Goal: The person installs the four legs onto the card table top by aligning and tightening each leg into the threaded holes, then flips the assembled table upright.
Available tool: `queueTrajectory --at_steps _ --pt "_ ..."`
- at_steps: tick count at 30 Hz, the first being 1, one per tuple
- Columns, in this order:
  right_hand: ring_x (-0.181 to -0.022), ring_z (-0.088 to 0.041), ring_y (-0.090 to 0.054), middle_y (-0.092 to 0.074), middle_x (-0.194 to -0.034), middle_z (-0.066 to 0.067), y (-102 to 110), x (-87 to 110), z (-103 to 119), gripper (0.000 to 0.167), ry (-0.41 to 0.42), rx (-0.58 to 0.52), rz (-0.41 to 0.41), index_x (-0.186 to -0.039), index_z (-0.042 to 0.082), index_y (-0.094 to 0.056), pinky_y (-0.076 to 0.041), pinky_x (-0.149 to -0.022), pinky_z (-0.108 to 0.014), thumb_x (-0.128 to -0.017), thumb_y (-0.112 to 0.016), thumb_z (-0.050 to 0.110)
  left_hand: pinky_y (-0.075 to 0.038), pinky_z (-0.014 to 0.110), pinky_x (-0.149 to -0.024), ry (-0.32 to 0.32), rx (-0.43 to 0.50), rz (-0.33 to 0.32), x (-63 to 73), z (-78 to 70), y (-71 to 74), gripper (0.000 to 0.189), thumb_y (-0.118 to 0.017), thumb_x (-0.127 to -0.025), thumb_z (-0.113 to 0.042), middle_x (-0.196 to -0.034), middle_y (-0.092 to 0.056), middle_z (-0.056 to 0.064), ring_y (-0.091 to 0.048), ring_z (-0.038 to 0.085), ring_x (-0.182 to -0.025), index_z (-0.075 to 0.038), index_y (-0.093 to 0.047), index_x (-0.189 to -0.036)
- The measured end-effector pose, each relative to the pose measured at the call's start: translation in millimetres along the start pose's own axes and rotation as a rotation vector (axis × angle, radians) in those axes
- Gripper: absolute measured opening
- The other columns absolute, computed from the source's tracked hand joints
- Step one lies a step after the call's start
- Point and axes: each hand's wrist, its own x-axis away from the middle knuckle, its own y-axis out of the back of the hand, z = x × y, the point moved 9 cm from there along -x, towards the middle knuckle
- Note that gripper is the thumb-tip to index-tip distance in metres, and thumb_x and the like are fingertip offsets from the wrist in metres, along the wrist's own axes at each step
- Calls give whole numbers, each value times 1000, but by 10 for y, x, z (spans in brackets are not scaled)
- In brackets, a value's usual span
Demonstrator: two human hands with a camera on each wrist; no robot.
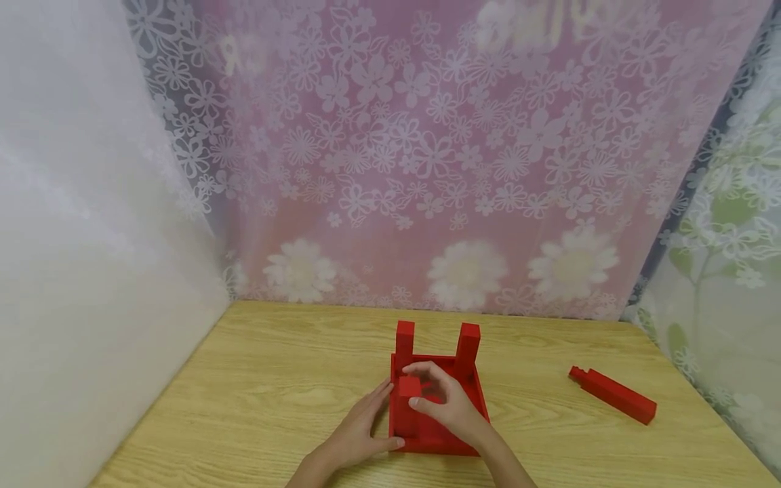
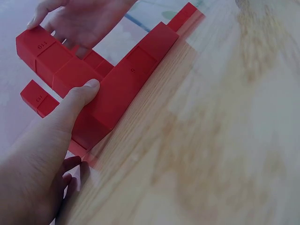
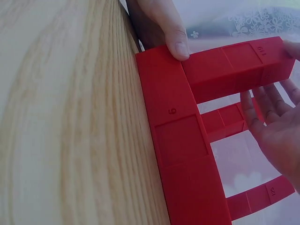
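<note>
A red square base with a raised rim [image 1: 442,449] lies on the table, with three red posts standing at its corners. My left hand [image 1: 356,430] grips its near left corner, thumb at the front side and fingers along the left side. My right hand [image 1: 451,403] curls round the upper part of the near left post [image 1: 410,413], thumb at its top and fingers behind. That post [image 3: 241,65] bears the number 119 in the right wrist view. Two more posts, the far left [image 1: 405,342] and far right [image 1: 468,346], stand untouched.
A loose red post [image 1: 616,396] with a notched end lies on the wooden table [image 1: 293,366] to the right. A pink flowered curtain [image 1: 390,169] hangs behind the table. Pale sheets stand at the left [image 1: 91,237] and right [image 1: 720,271].
</note>
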Motion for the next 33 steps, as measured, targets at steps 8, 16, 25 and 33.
queueTrajectory --at_steps 8,16,25,33 --pt "-127 -24 -29 -38 -137 -17 -131 16 -7 42 -13 -282 172 -135 2 -38 -21 -100 -47 -95 -31 13 -25 58 -98 -45 -20 -12 -6 -14 -2 90 -60 -80 -58 -150 -18 -2 -22 27 -133 -18 -17 -148" --pt "-122 -23 -33 -38 -133 -20 -122 25 -30 41 -24 -278 150 -130 -4 -40 -26 -95 -46 -91 -37 9 -24 62 -96 -41 -2 -11 -7 -35 -10 88 -61 -80 -57 -150 -20 5 -23 31 -132 -25 -16 -148" --pt "-109 -26 -46 -46 -125 -17 -35 12 -27 35 -20 -183 48 -126 -4 -45 -44 -87 -37 -92 -51 6 -25 60 -97 8 -19 -2 -12 34 -31 90 -60 -79 -59 -150 -20 1 -23 30 -132 -19 -19 -148" --pt "-115 -28 -43 -44 -129 -18 -60 11 21 36 25 -99 62 -129 2 -45 -38 -93 -41 -94 -48 8 -24 60 -97 -14 -8 -5 2 0 -21 89 -61 -80 -56 -150 -20 2 -23 31 -132 -17 -19 -148"
